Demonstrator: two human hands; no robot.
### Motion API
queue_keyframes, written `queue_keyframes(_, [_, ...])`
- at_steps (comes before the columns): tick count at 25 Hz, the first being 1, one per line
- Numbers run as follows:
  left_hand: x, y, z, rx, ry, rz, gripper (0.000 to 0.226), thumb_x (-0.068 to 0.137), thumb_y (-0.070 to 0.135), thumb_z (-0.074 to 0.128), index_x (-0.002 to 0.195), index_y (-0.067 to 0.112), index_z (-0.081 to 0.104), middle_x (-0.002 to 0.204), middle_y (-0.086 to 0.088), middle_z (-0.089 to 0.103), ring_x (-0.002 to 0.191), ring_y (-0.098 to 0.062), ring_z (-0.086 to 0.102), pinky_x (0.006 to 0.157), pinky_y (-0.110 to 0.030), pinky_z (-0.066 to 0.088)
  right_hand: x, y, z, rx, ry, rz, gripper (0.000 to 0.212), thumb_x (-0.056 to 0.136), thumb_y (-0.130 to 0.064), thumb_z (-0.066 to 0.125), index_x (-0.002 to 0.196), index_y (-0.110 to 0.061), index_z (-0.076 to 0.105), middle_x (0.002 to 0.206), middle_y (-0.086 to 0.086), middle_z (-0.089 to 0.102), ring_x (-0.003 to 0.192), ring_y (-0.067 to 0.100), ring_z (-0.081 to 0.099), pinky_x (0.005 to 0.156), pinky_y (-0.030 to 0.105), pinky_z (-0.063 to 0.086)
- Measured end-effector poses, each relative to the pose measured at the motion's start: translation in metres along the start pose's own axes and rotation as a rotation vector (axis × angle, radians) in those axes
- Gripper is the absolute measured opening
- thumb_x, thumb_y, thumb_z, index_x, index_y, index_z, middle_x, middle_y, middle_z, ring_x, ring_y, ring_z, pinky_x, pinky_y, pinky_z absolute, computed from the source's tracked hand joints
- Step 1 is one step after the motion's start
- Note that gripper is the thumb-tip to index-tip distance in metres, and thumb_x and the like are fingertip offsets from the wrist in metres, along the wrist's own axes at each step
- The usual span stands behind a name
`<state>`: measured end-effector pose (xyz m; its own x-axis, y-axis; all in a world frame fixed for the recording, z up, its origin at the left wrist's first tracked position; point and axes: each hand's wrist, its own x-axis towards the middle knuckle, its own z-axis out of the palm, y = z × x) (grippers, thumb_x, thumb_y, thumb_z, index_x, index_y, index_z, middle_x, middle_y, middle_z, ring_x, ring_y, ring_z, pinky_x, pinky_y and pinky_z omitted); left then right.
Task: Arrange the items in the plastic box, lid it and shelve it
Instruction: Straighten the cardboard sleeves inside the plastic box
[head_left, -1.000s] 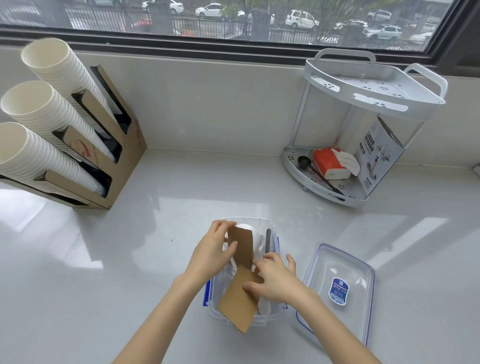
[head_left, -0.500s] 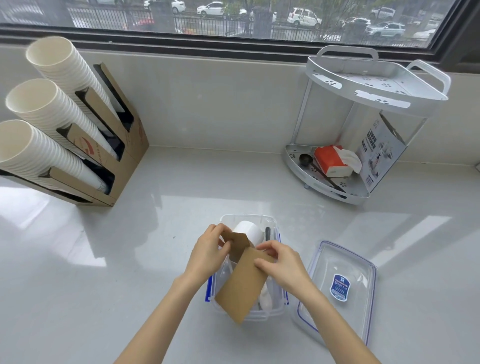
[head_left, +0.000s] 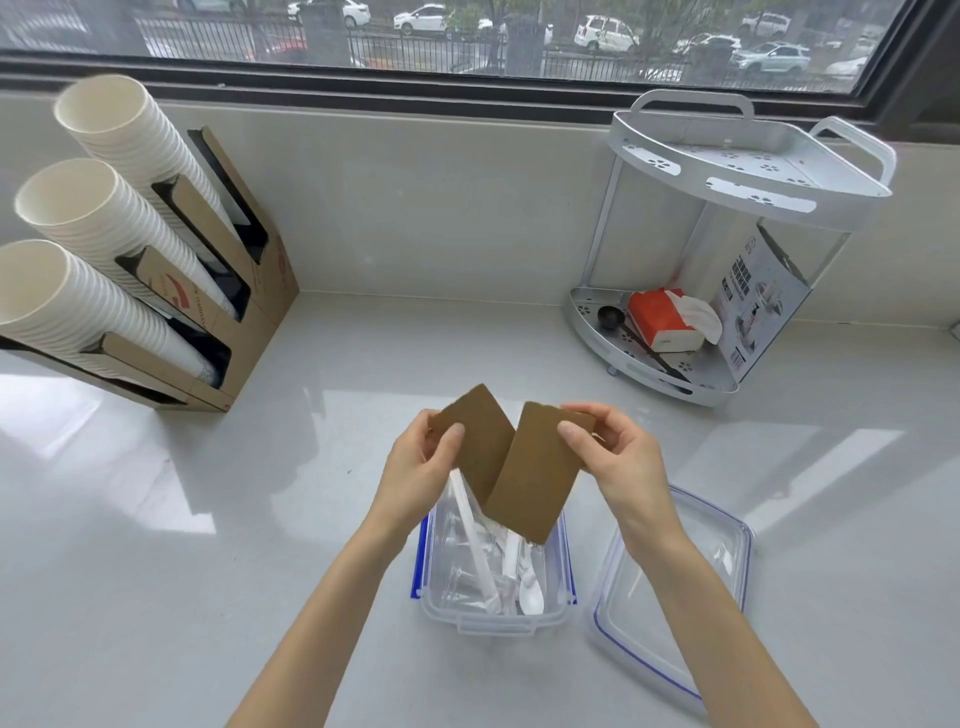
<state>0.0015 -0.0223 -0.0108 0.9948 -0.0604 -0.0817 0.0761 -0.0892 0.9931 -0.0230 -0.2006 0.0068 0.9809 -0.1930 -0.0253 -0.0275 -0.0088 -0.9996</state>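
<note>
A clear plastic box (head_left: 563, 597) with blue clips stands on the white counter in front of me, holding white plastic spoons (head_left: 531, 597) and other cutlery. Above it I hold two brown cardboard pieces. My left hand (head_left: 415, 478) pinches the left cardboard piece (head_left: 480, 441) at its upper corner. My right hand (head_left: 618, 462) pinches the right cardboard piece (head_left: 535, 478) at its top edge. The two pieces cross in a V, their lower ends over the box. The clear lid (head_left: 675, 597) with a blue seal lies flat to the right of the box.
A grey two-tier corner shelf (head_left: 753, 171) stands at the back right; its lower tier holds a red tissue pack (head_left: 665, 317), a black scoop and a printed box. A cardboard cup dispenser (head_left: 228, 291) with white paper cup stacks sits at the left.
Both hands have lifted the cardboard up out of the box and pulled the pieces apart into a V. The white roll seen in the box earlier is now hidden.
</note>
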Motion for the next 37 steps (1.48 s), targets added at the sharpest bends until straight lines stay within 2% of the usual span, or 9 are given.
queue_keyframes(3, [-0.008, 0.008, 0.005, -0.024, -0.132, -0.052, 0.013, 0.094, 0.02, 0.038, 0.088, 0.016, 0.049, 0.085, -0.002, 0.06, 0.08, -0.016, 0.059, 0.065, -0.018, 0.055, 0.002, -0.006, 0.006, -0.025, -0.025, -0.052, 0.022, 0.084, -0.009, 0.063, 0.081, -0.03, 0.065, 0.077, -0.006, 0.065, 0.064, -0.006, 0.057, 0.063, 0.005, 0.046])
queue_keyframes(5, [-0.014, 0.011, 0.011, -0.036, -0.204, -0.111, 0.019, 0.095, 0.027, 0.034, 0.086, 0.019, 0.049, 0.082, 0.002, 0.055, 0.075, -0.013, 0.055, 0.061, -0.021, 0.052, 0.003, -0.004, 0.013, -0.108, -0.04, -0.077, 0.023, 0.082, -0.01, 0.065, 0.081, -0.033, 0.065, 0.077, -0.01, 0.065, 0.063, -0.006, 0.055, 0.064, 0.005, 0.045])
queue_keyframes(9, [-0.02, 0.012, 0.019, -0.091, -0.235, -0.171, 0.017, 0.093, 0.03, 0.038, 0.1, 0.021, 0.051, 0.093, 0.002, 0.059, 0.085, -0.012, 0.055, 0.076, -0.03, 0.047, 0.005, 0.009, 0.024, -0.17, -0.013, -0.061, 0.024, 0.08, -0.015, 0.068, 0.087, -0.037, 0.061, 0.083, -0.011, 0.06, 0.073, 0.005, 0.053, 0.072, 0.018, 0.045])
queue_keyframes(13, [-0.022, 0.008, 0.018, -0.049, -0.301, -0.161, 0.025, 0.093, 0.018, 0.041, 0.118, 0.019, 0.045, 0.111, -0.005, 0.062, 0.103, -0.019, 0.059, 0.085, -0.036, 0.05, 0.006, 0.017, 0.024, -0.137, -0.042, 0.044, 0.024, 0.08, -0.02, 0.069, 0.1, -0.028, 0.059, 0.078, -0.008, 0.052, 0.072, 0.009, 0.051, 0.068, 0.018, 0.045])
queue_keyframes(18, [-0.017, 0.004, 0.012, -0.063, -0.143, -0.149, 0.016, 0.092, 0.013, 0.044, 0.106, 0.021, 0.043, 0.114, -0.013, 0.06, 0.097, -0.022, 0.059, 0.078, -0.032, 0.051, -0.001, 0.024, 0.022, -0.171, -0.145, 0.139, 0.012, 0.084, -0.025, 0.064, 0.091, -0.033, 0.058, 0.082, -0.006, 0.059, 0.083, 0.018, 0.059, 0.075, 0.027, 0.049])
queue_keyframes(23, [-0.016, 0.001, 0.007, -0.045, -0.1, -0.175, 0.054, 0.089, 0.012, 0.049, 0.135, 0.027, 0.024, 0.114, -0.006, 0.055, 0.087, -0.007, 0.056, 0.073, -0.021, 0.048, -0.007, 0.029, 0.021, -0.24, -0.168, 0.158, 0.016, 0.085, -0.019, 0.062, 0.101, -0.018, 0.065, 0.087, -0.001, 0.066, 0.088, 0.022, 0.065, 0.078, 0.031, 0.054])
queue_keyframes(26, [-0.016, -0.005, 0.007, -0.026, -0.102, -0.207, 0.057, 0.089, 0.014, 0.05, 0.138, 0.021, 0.022, 0.11, -0.004, 0.058, 0.088, -0.008, 0.058, 0.081, -0.03, 0.048, -0.005, 0.03, 0.023, -0.197, -0.103, 0.158, 0.008, 0.085, -0.019, 0.062, 0.086, -0.027, 0.062, 0.081, -0.005, 0.064, 0.084, 0.02, 0.064, 0.079, 0.038, 0.056])
queue_keyframes(32, [-0.018, -0.008, 0.007, 0.03, -0.166, -0.157, 0.038, 0.091, 0.009, 0.044, 0.121, 0.032, 0.043, 0.103, -0.008, 0.061, 0.09, -0.021, 0.06, 0.091, -0.043, 0.048, -0.007, 0.03, 0.025, -0.202, -0.095, 0.196, 0.005, 0.087, -0.018, 0.061, 0.083, -0.018, 0.058, 0.078, 0.002, 0.061, 0.057, 0.009, 0.059, 0.05, 0.02, 0.054])
queue_keyframes(37, [-0.018, -0.015, 0.003, 0.05, -0.155, -0.153, 0.039, 0.091, 0.01, 0.044, 0.126, 0.028, 0.044, 0.096, -0.004, 0.06, 0.085, -0.018, 0.058, 0.085, -0.037, 0.049, -0.011, 0.033, 0.029, -0.226, -0.124, 0.188, 0.012, 0.085, -0.019, 0.063, 0.077, -0.026, 0.056, 0.076, -0.001, 0.061, 0.066, 0.013, 0.061, 0.047, 0.016, 0.053])
